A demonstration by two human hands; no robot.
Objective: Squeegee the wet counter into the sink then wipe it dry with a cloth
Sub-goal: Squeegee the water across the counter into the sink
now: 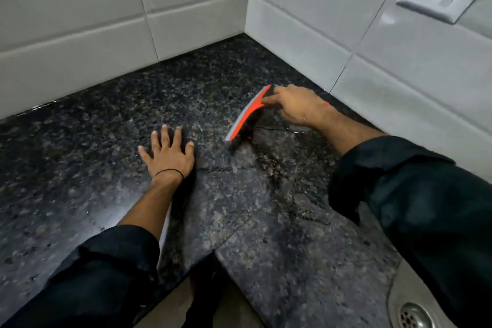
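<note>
Person squeegeeing a dark granite counter (106, 120).
The right hand (298, 106) is gripping an orange squeegee (246, 114), blade on the counter; the left hand (167, 154) is resting flat beside it, fingers spread.

Squeegee (247, 112) on counter (106, 128), sink (415, 309) right.

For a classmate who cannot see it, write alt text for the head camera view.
A person's right hand holds an orange squeegee on a dark speckled counter near the tiled corner, while the left hand lies flat, fingers spread. A steel sink shows bottom right.
</note>
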